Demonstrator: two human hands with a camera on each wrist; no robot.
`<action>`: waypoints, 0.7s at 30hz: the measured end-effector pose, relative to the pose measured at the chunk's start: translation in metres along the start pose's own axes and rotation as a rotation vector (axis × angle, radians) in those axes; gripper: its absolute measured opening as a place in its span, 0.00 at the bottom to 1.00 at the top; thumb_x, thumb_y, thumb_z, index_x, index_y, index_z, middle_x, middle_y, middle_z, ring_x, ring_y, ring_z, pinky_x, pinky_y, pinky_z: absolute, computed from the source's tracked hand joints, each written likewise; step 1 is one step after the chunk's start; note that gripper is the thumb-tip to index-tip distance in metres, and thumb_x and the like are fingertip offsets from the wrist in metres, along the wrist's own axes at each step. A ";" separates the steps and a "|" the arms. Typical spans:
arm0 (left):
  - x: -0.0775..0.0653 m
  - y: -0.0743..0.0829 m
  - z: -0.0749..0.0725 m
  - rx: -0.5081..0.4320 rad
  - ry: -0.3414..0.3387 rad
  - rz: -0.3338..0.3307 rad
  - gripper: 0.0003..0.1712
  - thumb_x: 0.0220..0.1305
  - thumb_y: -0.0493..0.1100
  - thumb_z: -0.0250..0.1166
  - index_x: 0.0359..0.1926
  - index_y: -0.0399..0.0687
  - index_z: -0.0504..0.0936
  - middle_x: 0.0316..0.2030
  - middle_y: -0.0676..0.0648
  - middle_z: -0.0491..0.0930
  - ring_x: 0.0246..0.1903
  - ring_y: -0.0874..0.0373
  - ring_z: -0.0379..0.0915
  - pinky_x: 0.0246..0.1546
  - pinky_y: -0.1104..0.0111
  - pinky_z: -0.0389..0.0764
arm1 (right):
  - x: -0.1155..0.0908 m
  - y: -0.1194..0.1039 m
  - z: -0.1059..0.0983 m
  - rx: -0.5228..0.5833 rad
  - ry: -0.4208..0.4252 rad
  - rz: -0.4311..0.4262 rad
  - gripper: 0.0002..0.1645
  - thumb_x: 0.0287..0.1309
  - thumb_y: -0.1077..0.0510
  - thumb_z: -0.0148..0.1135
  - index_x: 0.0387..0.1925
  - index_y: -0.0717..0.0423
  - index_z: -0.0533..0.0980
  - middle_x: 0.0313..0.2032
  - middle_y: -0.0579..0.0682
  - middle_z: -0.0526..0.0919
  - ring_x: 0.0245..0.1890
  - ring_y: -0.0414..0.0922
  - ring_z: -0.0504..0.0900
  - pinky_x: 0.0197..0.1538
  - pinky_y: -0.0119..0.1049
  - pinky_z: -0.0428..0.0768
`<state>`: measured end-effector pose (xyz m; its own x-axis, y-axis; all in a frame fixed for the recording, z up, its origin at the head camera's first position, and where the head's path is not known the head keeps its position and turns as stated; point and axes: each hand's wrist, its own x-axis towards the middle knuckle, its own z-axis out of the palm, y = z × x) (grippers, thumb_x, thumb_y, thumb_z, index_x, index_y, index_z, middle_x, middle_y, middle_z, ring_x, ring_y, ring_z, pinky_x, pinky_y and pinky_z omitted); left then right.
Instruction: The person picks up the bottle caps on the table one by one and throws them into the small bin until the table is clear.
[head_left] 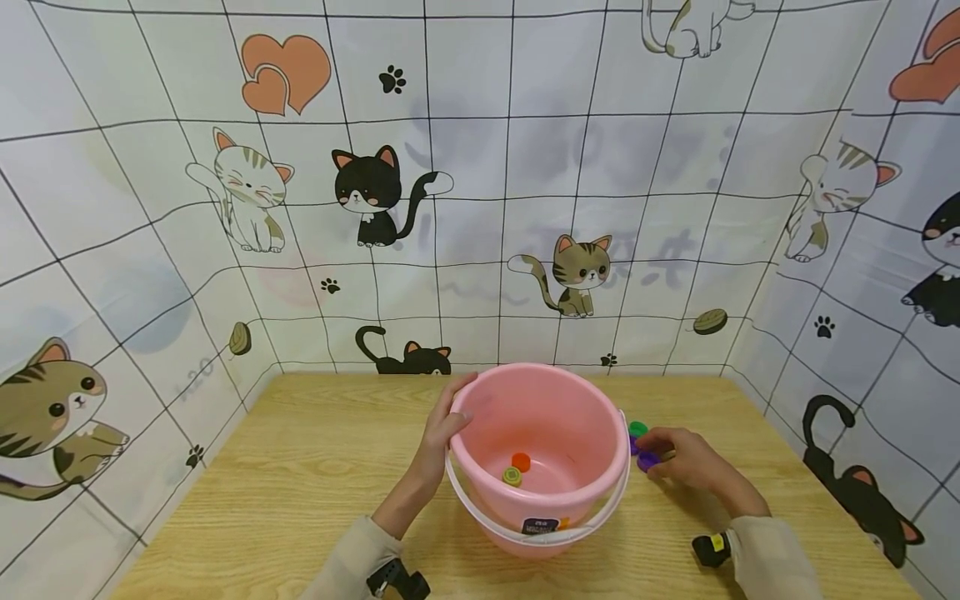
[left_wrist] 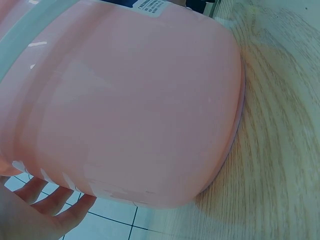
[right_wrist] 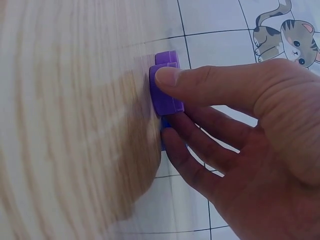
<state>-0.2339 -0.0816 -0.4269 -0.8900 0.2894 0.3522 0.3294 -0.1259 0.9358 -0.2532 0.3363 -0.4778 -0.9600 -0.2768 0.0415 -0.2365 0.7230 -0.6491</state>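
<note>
A pink plastic bucket [head_left: 540, 412] stands upright on the wooden table. My left hand [head_left: 437, 437] grips its left rim, thumb over the edge and fingers along the outer wall, as the left wrist view shows from the side [left_wrist: 55, 212]. Inside, on the bottom, lie an orange bottle cap [head_left: 521, 462] and a yellow-green one [head_left: 512, 477]. To the right of the bucket, my right hand [head_left: 697, 462] pinches a purple bottle cap [right_wrist: 165, 95] between thumb and fingers, close over the tabletop. Another purple cap [right_wrist: 166, 57] and a green cap [head_left: 637, 428] are just beyond it.
The bucket's white handle [head_left: 543, 537] hangs down at the front, above a dark label [head_left: 540, 526]. Around the wooden table [head_left: 315, 483] rises a white grid-lined cloth [head_left: 465, 283] printed with cats, on the back and both sides.
</note>
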 end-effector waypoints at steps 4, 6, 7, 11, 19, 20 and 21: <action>0.000 -0.001 0.000 0.004 0.001 -0.001 0.38 0.66 0.46 0.47 0.78 0.52 0.60 0.71 0.44 0.67 0.64 0.40 0.69 0.63 0.47 0.76 | -0.001 0.000 -0.001 0.005 -0.005 -0.010 0.25 0.48 0.68 0.76 0.51 0.65 0.81 0.48 0.61 0.86 0.47 0.55 0.86 0.49 0.49 0.86; 0.000 0.000 0.000 0.006 0.004 -0.004 0.38 0.66 0.46 0.47 0.78 0.52 0.61 0.71 0.44 0.67 0.64 0.41 0.69 0.63 0.48 0.76 | -0.001 0.000 -0.001 0.005 -0.007 -0.012 0.25 0.48 0.68 0.76 0.51 0.65 0.81 0.48 0.61 0.86 0.47 0.55 0.86 0.48 0.48 0.86; 0.000 0.000 0.000 0.006 0.005 -0.004 0.38 0.66 0.46 0.47 0.78 0.52 0.61 0.71 0.44 0.67 0.64 0.41 0.69 0.63 0.48 0.76 | -0.001 0.000 -0.001 0.005 -0.007 -0.012 0.25 0.48 0.68 0.76 0.51 0.65 0.81 0.48 0.61 0.86 0.47 0.55 0.86 0.48 0.48 0.86; 0.000 0.000 0.000 0.001 0.005 -0.004 0.37 0.66 0.46 0.47 0.77 0.54 0.61 0.71 0.44 0.67 0.64 0.41 0.69 0.62 0.48 0.76 | -0.002 -0.001 0.000 0.002 -0.004 -0.011 0.24 0.49 0.69 0.75 0.51 0.64 0.81 0.48 0.61 0.86 0.47 0.55 0.86 0.48 0.47 0.86; 0.000 0.000 0.000 -0.010 -0.006 -0.001 0.38 0.66 0.46 0.47 0.78 0.51 0.59 0.71 0.43 0.67 0.64 0.40 0.69 0.62 0.46 0.76 | -0.002 -0.002 0.000 -0.008 -0.003 0.003 0.23 0.49 0.69 0.74 0.50 0.64 0.82 0.47 0.60 0.87 0.46 0.54 0.86 0.47 0.45 0.86; 0.000 0.000 0.000 -0.010 -0.005 -0.002 0.38 0.66 0.46 0.47 0.78 0.51 0.59 0.71 0.43 0.67 0.64 0.40 0.69 0.62 0.46 0.76 | -0.002 -0.002 0.000 -0.012 -0.005 -0.001 0.23 0.49 0.69 0.74 0.50 0.64 0.82 0.46 0.60 0.87 0.46 0.55 0.86 0.47 0.44 0.86; 0.000 0.000 0.000 -0.010 -0.005 -0.001 0.39 0.66 0.46 0.47 0.79 0.50 0.59 0.71 0.43 0.67 0.64 0.39 0.69 0.62 0.46 0.76 | -0.001 -0.002 0.000 -0.017 -0.007 -0.010 0.23 0.49 0.69 0.74 0.50 0.64 0.82 0.46 0.60 0.87 0.46 0.55 0.86 0.47 0.45 0.86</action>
<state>-0.2337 -0.0819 -0.4273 -0.8890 0.2942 0.3510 0.3250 -0.1349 0.9361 -0.2515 0.3358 -0.4766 -0.9565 -0.2885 0.0428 -0.2488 0.7306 -0.6359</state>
